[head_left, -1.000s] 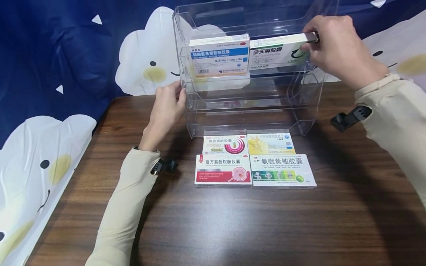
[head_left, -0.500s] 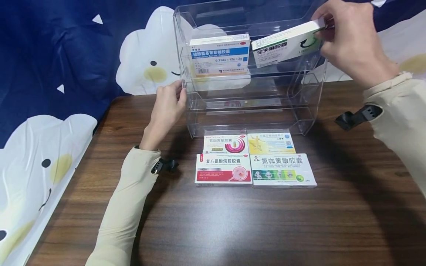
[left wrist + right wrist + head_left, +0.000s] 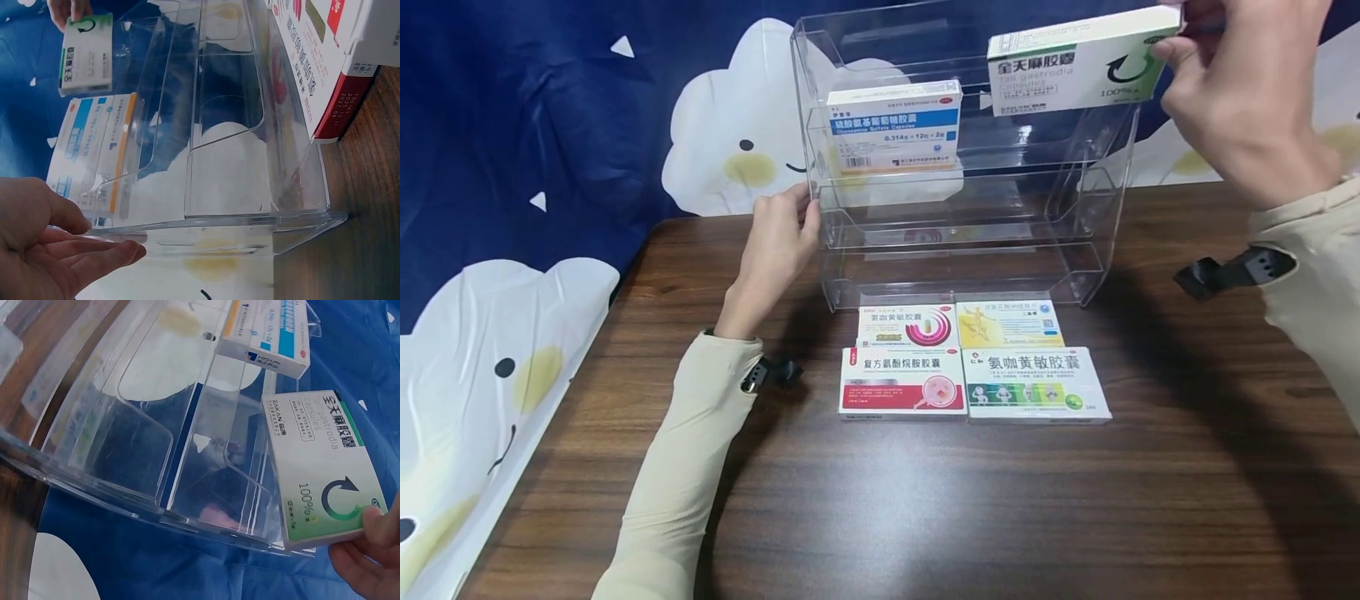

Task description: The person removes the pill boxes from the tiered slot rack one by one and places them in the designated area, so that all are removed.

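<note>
My right hand (image 3: 1255, 92) pinches the right end of a white and green medicine box (image 3: 1067, 71), held up in front of the top tier of a clear plastic rack (image 3: 955, 200). In the right wrist view, thumb and fingers grip the corner of that medicine box (image 3: 319, 462). A blue and white medicine box (image 3: 895, 129) stands in the rack, on the left of an upper tier. My left hand (image 3: 778, 237) holds the rack's left side edge; the left wrist view shows its thumb and fingers (image 3: 100, 262) on either side of the clear panel.
Several medicine boxes lie in two rows before the rack: a pink and white one (image 3: 906, 327), a yellow one (image 3: 1007, 323), a red and white one (image 3: 902, 382) and a green and white one (image 3: 1037, 383). They rest on a dark wooden table (image 3: 895, 500). A blue cloud-patterned cloth (image 3: 700, 50) hangs behind.
My right hand has lifted the white and green medicine box up and to the right, out of its place beside the blue and white box. The left hand has stayed on the rack.
</note>
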Tool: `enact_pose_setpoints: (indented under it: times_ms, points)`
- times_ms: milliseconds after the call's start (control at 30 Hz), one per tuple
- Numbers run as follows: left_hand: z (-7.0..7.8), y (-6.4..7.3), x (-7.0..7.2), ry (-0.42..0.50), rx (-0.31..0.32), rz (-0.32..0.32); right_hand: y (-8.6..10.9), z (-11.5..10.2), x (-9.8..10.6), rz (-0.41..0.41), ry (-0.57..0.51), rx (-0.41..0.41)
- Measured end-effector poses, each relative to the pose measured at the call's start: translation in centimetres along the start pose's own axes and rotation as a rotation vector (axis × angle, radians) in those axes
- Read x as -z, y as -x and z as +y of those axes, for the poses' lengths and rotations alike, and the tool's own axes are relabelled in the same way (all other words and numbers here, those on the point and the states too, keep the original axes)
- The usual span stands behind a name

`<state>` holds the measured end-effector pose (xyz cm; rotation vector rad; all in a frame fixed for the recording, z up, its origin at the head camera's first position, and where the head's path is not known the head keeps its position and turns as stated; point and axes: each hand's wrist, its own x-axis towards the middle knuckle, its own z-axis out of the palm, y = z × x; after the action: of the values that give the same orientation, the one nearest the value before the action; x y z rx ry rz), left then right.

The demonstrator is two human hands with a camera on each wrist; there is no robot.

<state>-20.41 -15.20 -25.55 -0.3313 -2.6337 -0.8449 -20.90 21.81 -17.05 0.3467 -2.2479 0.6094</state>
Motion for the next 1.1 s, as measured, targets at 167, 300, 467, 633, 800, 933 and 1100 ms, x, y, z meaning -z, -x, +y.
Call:
enact_pose_setpoints:
  times_ms: [167,300,467,633,800,933,1100]
  points:
    - [0.0,0.1,0.1,-0.002,-0.007,0.004,0.5,0.1,0.4,-0.008,-0.02,-0.042]
    - [0.0,0.2,0.1,-0.005,-0.014,0.011,0.9,0.0,0.7,-0.001,-0.06,-0.133]
    - [0.0,0.2,0.1,-0.006,-0.013,0.01,1.6,0.0,1.2,0.006,-0.146,-0.243]
    - [0.0,0.1,0.1,-0.004,-0.01,0.008,2.4,0.3,1.8,-0.019,-0.236,-0.312]
    - [0.0,-0.1,-0.1,0.012,-0.012,0.001,3.0,0.9,2.2,-0.022,-0.331,-0.356]
    - [0.0,-0.1,0.0,0.013,-0.012,0.0,3.6,1.3,2.3,-0.042,-0.356,-0.377]
    - [-0.1,0.0,0.0,0.014,-0.008,-0.004,4.4,1.5,2.3,-0.074,-0.444,-0.396]
